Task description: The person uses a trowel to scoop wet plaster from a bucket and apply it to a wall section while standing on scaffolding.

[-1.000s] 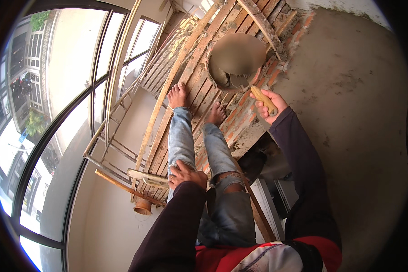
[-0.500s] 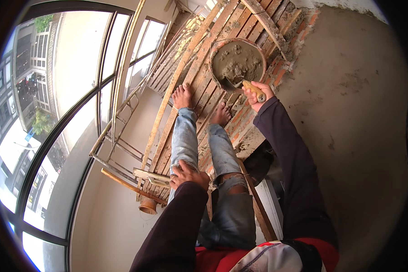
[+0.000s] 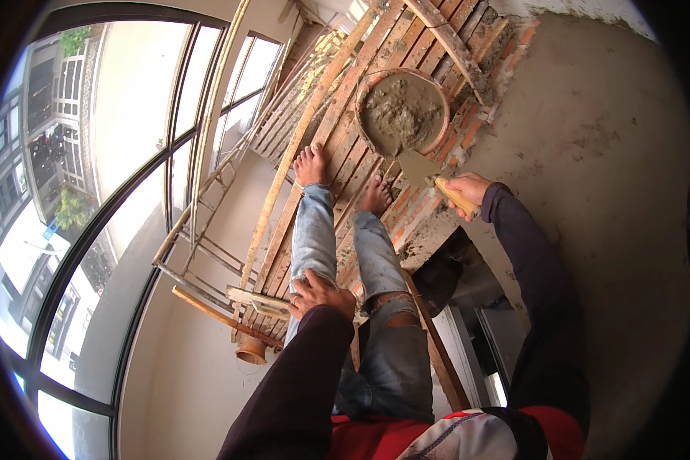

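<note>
My right hand (image 3: 464,192) grips the yellowish handle (image 3: 451,195) of a trowel, whose flat blade (image 3: 418,167) is smeared with grey mortar and lies just below a round bucket (image 3: 440,135). The bucket holds lumpy wet mortar (image 3: 401,111) and stands on wooden planks. My left hand (image 3: 319,296) rests open on my left leg (image 3: 314,238) at the knee, fingers apart, holding nothing. My bare left foot (image 3: 310,166) and right foot (image 3: 377,198) are on the planks, left of and below the bucket.
The plank platform (image 3: 337,142) borders exposed brick (image 3: 468,126) and grey plastered wall (image 3: 590,215) on the right, with a dark opening (image 3: 452,268) low beside my legs. At left are a metal scaffold frame (image 3: 207,257) and large windows (image 3: 142,84). A small orange bucket (image 3: 251,349) hangs below the planks.
Since half a second ago, my right hand has moved down and to the right, bringing the trowel blade out of the bucket into clearer view. My left hand stays on my leg.
</note>
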Demonstrator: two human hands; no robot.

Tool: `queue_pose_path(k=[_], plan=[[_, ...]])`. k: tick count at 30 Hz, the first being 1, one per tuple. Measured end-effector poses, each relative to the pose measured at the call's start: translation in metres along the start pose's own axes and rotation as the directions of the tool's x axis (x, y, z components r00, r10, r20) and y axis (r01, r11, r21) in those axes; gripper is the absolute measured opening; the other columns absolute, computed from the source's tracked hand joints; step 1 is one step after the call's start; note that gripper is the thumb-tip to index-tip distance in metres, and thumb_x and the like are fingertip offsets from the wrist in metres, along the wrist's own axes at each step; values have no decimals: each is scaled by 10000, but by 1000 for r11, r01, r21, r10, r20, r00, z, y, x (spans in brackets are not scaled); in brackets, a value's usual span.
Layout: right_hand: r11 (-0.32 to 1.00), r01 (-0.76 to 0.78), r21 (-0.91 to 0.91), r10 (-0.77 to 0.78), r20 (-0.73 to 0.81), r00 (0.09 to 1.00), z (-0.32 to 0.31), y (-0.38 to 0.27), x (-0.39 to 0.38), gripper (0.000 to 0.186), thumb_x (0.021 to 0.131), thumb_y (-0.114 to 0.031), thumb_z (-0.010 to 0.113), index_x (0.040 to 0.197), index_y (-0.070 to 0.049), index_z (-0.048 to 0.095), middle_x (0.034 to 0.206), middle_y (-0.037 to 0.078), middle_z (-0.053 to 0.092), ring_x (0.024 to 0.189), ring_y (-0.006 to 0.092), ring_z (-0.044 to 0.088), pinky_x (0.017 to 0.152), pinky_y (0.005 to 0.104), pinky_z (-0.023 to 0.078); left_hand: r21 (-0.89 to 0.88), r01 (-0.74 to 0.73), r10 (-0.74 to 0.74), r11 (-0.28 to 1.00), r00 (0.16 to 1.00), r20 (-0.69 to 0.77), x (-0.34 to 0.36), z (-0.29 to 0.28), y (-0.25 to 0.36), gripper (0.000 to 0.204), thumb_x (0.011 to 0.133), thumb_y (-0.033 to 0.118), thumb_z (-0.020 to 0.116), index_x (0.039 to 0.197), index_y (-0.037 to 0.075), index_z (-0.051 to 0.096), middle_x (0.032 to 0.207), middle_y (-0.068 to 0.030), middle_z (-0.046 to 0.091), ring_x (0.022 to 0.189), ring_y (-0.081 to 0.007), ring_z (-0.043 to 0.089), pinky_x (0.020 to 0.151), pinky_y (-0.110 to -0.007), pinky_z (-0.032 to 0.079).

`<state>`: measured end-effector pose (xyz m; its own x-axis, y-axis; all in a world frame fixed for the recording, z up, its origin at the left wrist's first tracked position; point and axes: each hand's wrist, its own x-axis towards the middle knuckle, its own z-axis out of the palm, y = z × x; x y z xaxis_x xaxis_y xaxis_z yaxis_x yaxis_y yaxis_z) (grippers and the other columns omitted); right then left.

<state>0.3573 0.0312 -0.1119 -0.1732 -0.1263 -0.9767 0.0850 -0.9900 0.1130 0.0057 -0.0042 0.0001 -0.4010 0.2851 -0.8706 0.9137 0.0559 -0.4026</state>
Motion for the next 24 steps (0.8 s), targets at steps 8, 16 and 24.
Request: queue_pose_path(k=[8, 16, 24], plan=[[868, 242, 433, -221, -100, 970, 31, -25, 98, 183, 912, -195, 656, 936, -39, 564, 739, 55, 570, 544, 143, 540, 442, 303, 442, 3, 1, -1, 1000, 1000, 19, 1, 4, -4, 869, 746, 386, 631, 1484, 73, 296, 1472, -227, 350, 1283, -426, 466, 1087, -489, 321], [777, 433, 457, -416, -144, 898, 57, -11, 91, 220, 922, -188, 627, 1051, -31, 543, 750, 46, 572, 529, 109, 543, 414, 274, 439, 50, 16, -18, 999, 999, 34, 1, -2, 1, 890, 749, 387, 607, 1503, 69, 258, 1494, -224, 331, 1297, -400, 461, 1093, -483, 291], [487, 176, 855, -531, 131, 837, 22, 30, 45, 337, 956, -248, 559, 1200, -25, 497, 832, 27, 544, 532, 64, 507, 423, 211, 408, 11, -15, 14, 1000, 1000, 22, 2, 4, -3, 872, 747, 404, 627, 1483, 67, 301, 1467, -225, 366, 1262, -414, 494, 1076, -483, 339]])
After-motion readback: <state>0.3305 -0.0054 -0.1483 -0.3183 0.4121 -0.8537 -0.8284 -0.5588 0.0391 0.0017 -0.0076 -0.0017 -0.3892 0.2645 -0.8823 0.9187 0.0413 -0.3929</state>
